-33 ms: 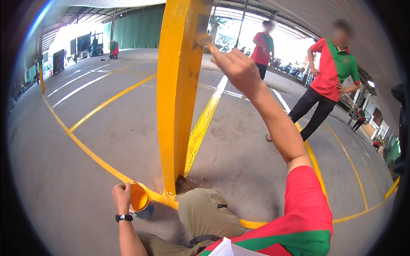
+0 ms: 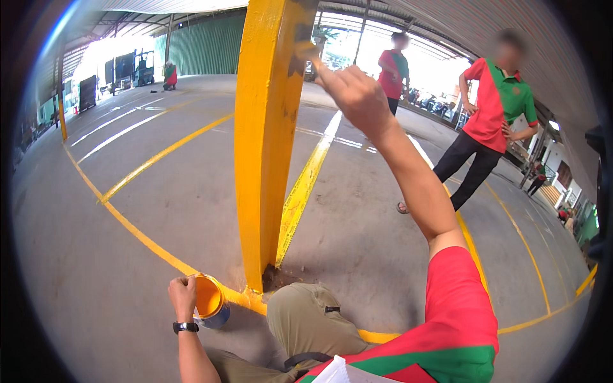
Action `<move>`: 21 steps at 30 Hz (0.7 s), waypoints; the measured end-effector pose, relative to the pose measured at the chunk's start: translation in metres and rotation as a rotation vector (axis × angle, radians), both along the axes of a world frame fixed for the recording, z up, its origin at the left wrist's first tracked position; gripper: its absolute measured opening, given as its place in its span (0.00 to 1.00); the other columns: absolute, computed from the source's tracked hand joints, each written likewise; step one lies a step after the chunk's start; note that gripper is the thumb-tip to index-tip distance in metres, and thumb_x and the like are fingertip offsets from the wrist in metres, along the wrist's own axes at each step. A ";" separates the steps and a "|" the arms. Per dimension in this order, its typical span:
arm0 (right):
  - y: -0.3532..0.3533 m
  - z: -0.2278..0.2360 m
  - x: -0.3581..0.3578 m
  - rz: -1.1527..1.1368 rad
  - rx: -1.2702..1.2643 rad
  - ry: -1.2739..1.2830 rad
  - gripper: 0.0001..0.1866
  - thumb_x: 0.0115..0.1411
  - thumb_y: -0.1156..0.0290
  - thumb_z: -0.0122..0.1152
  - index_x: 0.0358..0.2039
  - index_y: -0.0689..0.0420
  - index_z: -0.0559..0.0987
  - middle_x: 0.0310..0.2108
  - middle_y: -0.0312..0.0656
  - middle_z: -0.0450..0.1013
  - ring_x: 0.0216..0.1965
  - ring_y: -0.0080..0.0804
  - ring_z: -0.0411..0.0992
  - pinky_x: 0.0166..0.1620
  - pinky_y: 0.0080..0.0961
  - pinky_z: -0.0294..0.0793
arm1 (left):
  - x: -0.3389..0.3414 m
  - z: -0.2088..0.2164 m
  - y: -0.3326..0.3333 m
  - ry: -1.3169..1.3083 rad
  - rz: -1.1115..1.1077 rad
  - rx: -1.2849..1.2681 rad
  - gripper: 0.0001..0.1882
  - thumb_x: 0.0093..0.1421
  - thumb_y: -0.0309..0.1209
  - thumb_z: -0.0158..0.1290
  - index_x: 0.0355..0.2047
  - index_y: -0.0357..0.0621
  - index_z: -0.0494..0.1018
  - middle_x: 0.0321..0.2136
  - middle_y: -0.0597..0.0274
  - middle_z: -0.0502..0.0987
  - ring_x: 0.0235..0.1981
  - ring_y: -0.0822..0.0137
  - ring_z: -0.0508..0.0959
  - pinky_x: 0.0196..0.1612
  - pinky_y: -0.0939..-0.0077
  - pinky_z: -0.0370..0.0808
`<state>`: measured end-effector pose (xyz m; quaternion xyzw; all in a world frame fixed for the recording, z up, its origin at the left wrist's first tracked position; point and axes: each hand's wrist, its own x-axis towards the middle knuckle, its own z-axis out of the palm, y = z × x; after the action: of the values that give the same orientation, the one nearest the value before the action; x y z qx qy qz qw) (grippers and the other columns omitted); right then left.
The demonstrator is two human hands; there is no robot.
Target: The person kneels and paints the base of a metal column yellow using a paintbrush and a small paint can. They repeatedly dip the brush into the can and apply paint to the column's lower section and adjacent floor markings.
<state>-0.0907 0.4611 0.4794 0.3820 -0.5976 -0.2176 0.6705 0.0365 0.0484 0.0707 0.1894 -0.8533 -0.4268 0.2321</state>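
Slightly higher on the yellow post (image 2: pixel 260 140) than before, the blurred brush (image 2: pixel 306 50) points up-left, its long axis slanting. The person's raised right hand (image 2: pixel 359 96) grips its handle; the left hand (image 2: pixel 183 297) clamps the bucket (image 2: pixel 220 317) at its rim. Bare floor (image 2: pixel 364 217) spreads right of the post's edge.

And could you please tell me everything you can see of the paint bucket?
The round bucket is blue outside, with orange-yellow paint inside and smeared on its rim. Its open top faces up, left of the yellow post. The left hand grips its left edge. Its material and whether it rests on the floor are unclear.
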 end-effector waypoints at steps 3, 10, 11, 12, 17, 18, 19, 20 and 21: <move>-0.008 0.033 -0.010 -0.067 0.029 0.052 0.22 0.57 0.75 0.62 0.54 0.63 0.78 0.21 0.36 0.69 0.25 0.29 0.70 0.30 0.26 0.74 | -0.004 -0.014 -0.008 -0.018 0.019 -0.020 0.20 0.58 0.36 0.57 0.24 0.24 0.74 0.19 0.33 0.72 0.22 0.43 0.79 0.30 0.58 0.74; -0.011 0.004 -0.005 -0.056 0.105 -0.046 0.23 0.58 0.74 0.63 0.55 0.64 0.77 0.18 0.37 0.69 0.24 0.29 0.72 0.29 0.26 0.76 | -0.010 -0.036 -0.023 -0.040 0.050 -0.020 0.19 0.54 0.35 0.59 0.18 0.26 0.75 0.15 0.37 0.73 0.18 0.46 0.78 0.28 0.56 0.73; -0.010 0.008 -0.003 -0.029 0.083 -0.022 0.23 0.58 0.72 0.64 0.55 0.63 0.77 0.18 0.37 0.69 0.24 0.29 0.72 0.28 0.25 0.75 | -0.010 -0.038 -0.024 -0.047 0.053 -0.031 0.19 0.54 0.35 0.59 0.19 0.26 0.75 0.16 0.37 0.73 0.19 0.46 0.79 0.28 0.56 0.74; -0.009 0.015 -0.003 0.012 0.058 0.006 0.23 0.59 0.71 0.66 0.55 0.63 0.77 0.17 0.37 0.68 0.23 0.29 0.71 0.28 0.25 0.75 | -0.010 -0.040 -0.025 -0.071 0.053 -0.037 0.19 0.54 0.35 0.59 0.19 0.26 0.75 0.16 0.36 0.74 0.19 0.46 0.79 0.29 0.56 0.74; -0.019 0.076 -0.022 -0.074 -0.003 0.141 0.21 0.59 0.71 0.64 0.53 0.60 0.78 0.18 0.36 0.69 0.24 0.29 0.72 0.28 0.24 0.74 | -0.009 -0.044 -0.025 -0.137 0.080 -0.052 0.17 0.54 0.35 0.60 0.21 0.27 0.78 0.21 0.36 0.77 0.24 0.45 0.82 0.33 0.57 0.77; -0.022 0.079 -0.026 -0.079 0.020 0.136 0.20 0.58 0.71 0.64 0.52 0.61 0.78 0.19 0.36 0.70 0.25 0.30 0.72 0.28 0.24 0.74 | -0.009 -0.044 -0.026 -0.149 0.079 -0.042 0.17 0.54 0.35 0.60 0.22 0.27 0.78 0.21 0.36 0.78 0.25 0.45 0.82 0.34 0.56 0.77; -0.025 0.079 -0.029 -0.093 0.033 0.122 0.19 0.58 0.72 0.63 0.50 0.61 0.78 0.19 0.36 0.70 0.25 0.30 0.72 0.29 0.24 0.74 | -0.009 -0.044 -0.026 -0.170 0.081 -0.030 0.17 0.54 0.35 0.60 0.22 0.27 0.79 0.22 0.36 0.78 0.26 0.45 0.82 0.35 0.56 0.77; -0.027 0.073 -0.031 -0.178 0.041 0.114 0.15 0.55 0.74 0.61 0.44 0.61 0.79 0.20 0.36 0.70 0.25 0.32 0.72 0.29 0.25 0.75 | -0.009 -0.044 -0.026 -0.153 0.083 -0.025 0.17 0.53 0.35 0.61 0.22 0.28 0.79 0.22 0.36 0.78 0.26 0.44 0.82 0.35 0.56 0.77; -0.028 0.068 -0.030 -0.147 0.058 0.096 0.14 0.55 0.75 0.60 0.43 0.60 0.78 0.20 0.36 0.69 0.25 0.32 0.72 0.30 0.26 0.75 | -0.008 -0.043 -0.026 -0.145 0.087 -0.017 0.17 0.53 0.35 0.61 0.23 0.28 0.79 0.22 0.36 0.78 0.26 0.44 0.82 0.35 0.56 0.78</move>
<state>-0.1210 0.4331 0.5472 0.3455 -0.5846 -0.3018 0.6692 0.0288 0.0221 0.0278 0.2549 -0.8625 -0.3941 0.1894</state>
